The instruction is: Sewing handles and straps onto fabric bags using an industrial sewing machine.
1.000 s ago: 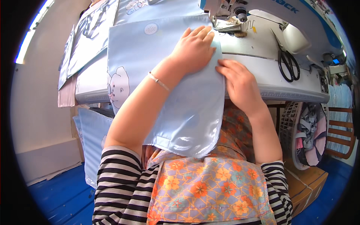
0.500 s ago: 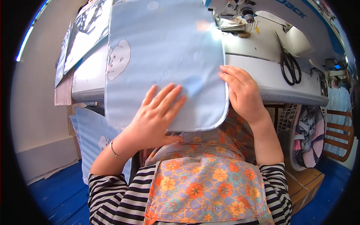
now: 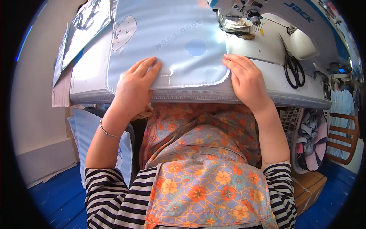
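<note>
A pale blue fabric panel with rounded corners, a white edging, a cartoon animal print and a darker blue round spot lies on the white sewing table. My left hand rests flat on its near left part, fingers stretched out and pointing away from me. At the right edge, my right hand has bent fingers with the fabric edge at their tips; its thumb is mostly hidden. Just beyond, the sewing machine stands at the far right, its lamp lighting the panel's right edge.
Black-handled scissors lie right of the panel. A ruler strip runs along the table's front edge. Printed pieces stand at the far left; more blue panels hang below. A basket of scraps sits at the right above a cardboard box.
The fabric panel has slid away from me, baring the table's ruler edge. My left hand has moved forward and left with it; my right hand has stayed near the right edge, slightly farther forward.
</note>
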A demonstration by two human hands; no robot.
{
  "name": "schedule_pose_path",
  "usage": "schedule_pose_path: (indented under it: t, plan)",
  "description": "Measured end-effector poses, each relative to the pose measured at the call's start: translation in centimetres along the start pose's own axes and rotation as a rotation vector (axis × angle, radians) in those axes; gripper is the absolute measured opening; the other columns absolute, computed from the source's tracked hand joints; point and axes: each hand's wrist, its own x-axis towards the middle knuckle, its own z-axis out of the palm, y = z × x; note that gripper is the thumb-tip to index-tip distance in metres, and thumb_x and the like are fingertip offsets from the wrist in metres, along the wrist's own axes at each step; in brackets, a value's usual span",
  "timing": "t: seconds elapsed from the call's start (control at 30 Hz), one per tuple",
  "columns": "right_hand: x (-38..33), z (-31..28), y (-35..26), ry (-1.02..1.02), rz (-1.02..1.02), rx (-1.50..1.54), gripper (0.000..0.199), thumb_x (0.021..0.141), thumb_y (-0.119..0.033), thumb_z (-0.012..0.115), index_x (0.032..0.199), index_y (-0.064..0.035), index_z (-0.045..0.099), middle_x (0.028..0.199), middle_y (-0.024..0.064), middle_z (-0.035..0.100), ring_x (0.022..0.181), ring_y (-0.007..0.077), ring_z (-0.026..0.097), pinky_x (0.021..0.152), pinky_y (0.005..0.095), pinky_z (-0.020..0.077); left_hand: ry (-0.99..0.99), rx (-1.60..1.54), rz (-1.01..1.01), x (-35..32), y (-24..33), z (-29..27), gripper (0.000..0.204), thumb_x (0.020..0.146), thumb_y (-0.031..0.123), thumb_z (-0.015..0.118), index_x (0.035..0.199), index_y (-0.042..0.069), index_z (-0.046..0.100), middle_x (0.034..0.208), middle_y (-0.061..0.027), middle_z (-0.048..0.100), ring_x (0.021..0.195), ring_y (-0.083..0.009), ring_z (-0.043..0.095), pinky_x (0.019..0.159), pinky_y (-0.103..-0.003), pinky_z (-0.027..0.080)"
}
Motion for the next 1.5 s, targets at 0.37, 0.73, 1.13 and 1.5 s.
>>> schedule_pose_path:
  t: [0.37, 0.73, 1.13, 1.5]
  plan:
    - [2.9, 1.2, 2.8, -0.043, -0.038, -0.076, 0.026, 0.087, 0.001, 0.059, 0.111, 0.0007, 0.068, 0.116, 0.0139, 0.068, 0.109, 0.0308, 0.064, 0.096, 0.0383, 0.0520, 0.128, 0.092, -0.036, 4.2, -4.8, 2.4, 0.050, 0.077, -0.009, 0.055, 0.125, 0.003, 0.063, 0.129, -0.0151, 0.062, 0.120, -0.0339, 0.058, 0.101, -0.041, 0.049]
    - [4.0, 2.2, 2.9, -0.095, -0.040, -0.222, 0.036, 0.090, -0.010, 0.061, 0.125, -0.0009, 0.061, 0.125, 0.0173, 0.062, 0.119, 0.0336, 0.057, 0.104, 0.0419, 0.0459, 0.021, 0.408, 0.024, 4.5, -1.8, 1.3, 0.037, 0.080, 0.002, 0.060, 0.117, -0.001, 0.064, 0.108, -0.0107, 0.068, 0.097, -0.0250, 0.066, 0.084, -0.031, 0.056]
    - [3.1, 1.5, 3.5, -0.026, -0.038, -0.069, 0.029, 0.083, -0.001, 0.059, 0.110, -0.0031, 0.068, 0.117, 0.0163, 0.066, 0.109, 0.0360, 0.062, 0.095, 0.0434, 0.0507, -0.381, -0.130, 0.320, 9.7, 7.3, -0.4, 0.021, 0.089, 0.023, 0.061, 0.081, 0.005, 0.068, 0.082, -0.0142, 0.068, 0.069, -0.0329, 0.068, 0.061, -0.042, 0.056]
    - [-10.6, -8.7, 5.1, 0.470, 0.435, -0.213, 0.019, 0.088, -0.001, 0.065, 0.106, -0.0034, 0.068, 0.101, 0.0123, 0.069, 0.090, 0.0260, 0.067, 0.080, 0.0344, 0.0527, 0.085, -0.096, 0.184, 11.4, 4.0, 5.0, 0.042, 0.090, 0.014, 0.061, 0.130, -0.001, 0.059, 0.141, -0.0201, 0.054, 0.133, -0.0385, 0.047, 0.113, -0.046, 0.035]
